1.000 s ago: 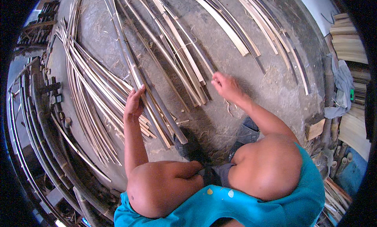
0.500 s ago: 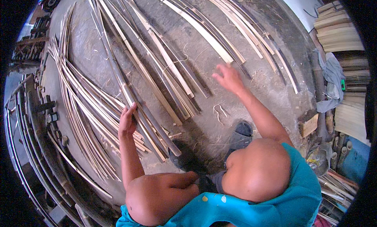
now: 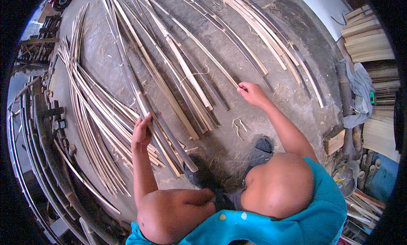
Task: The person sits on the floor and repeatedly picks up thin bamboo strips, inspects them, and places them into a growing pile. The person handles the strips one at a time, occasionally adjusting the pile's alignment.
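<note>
A wooden block (image 3: pixel 335 142) and a grey cloth (image 3: pixel 360 92) lie at the far right; loose strips (image 3: pixel 202 94) spread across the floor between the hands. The right hand (image 3: pixel 253 94) pinches the near end of a thin strip (image 3: pixel 211 58) running away from it. The left hand (image 3: pixel 141 130) touches a narrow bundle (image 3: pixel 143 103) to its right; its grip cannot be told.
</note>
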A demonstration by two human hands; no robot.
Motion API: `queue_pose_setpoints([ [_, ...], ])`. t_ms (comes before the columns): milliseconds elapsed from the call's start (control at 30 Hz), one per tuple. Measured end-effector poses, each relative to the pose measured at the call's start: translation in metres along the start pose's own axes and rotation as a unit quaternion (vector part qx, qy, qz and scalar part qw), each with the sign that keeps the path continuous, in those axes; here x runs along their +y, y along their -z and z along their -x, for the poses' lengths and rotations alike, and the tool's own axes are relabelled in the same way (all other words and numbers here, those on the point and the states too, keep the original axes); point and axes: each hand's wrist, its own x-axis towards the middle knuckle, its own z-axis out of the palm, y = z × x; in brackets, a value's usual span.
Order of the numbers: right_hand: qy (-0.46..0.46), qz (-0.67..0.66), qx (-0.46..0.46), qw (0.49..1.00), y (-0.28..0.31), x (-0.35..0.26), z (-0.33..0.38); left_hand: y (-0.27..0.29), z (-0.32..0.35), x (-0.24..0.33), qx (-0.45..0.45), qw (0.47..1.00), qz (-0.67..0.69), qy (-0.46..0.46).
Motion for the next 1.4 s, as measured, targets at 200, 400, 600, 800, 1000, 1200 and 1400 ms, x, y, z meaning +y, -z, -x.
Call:
queue_pose_setpoints([
  [200,-0.085,-0.259,-0.056,0.96,-0.007,0.022,0.028,-0.005,-0.007,-0.002,-0.003,1.0,0.008,0.006],
  [400,-0.11,-0.333,-0.105,0.93,0.009,0.028,0.033,-0.01,-0.008,-0.003,-0.006,1.0,0.006,0.005],
  [600,-0.114,-0.347,-0.14,0.92,0.01,0.039,0.03,-0.011,-0.009,-0.005,-0.011,1.0,0.001,0.001],
  [800,0.029,0.1,-0.053,0.993,0.03,0.022,0.022,-0.003,-0.009,-0.008,0.017,0.999,0.027,0.008],
  [1000,0.002,0.207,0.226,0.952,0.073,0.024,-0.011,-0.012,-0.009,-0.007,0.008,0.999,0.018,0.027],
  [1200,-0.035,0.232,0.116,0.965,0.052,0.03,-0.027,-0.002,-0.008,-0.008,0.012,1.0,0.008,0.013],
  [1400,-0.023,0.117,0.109,0.987,0.044,0.025,-0.025,-0.004,-0.007,-0.007,0.029,0.999,0.032,0.025],
])
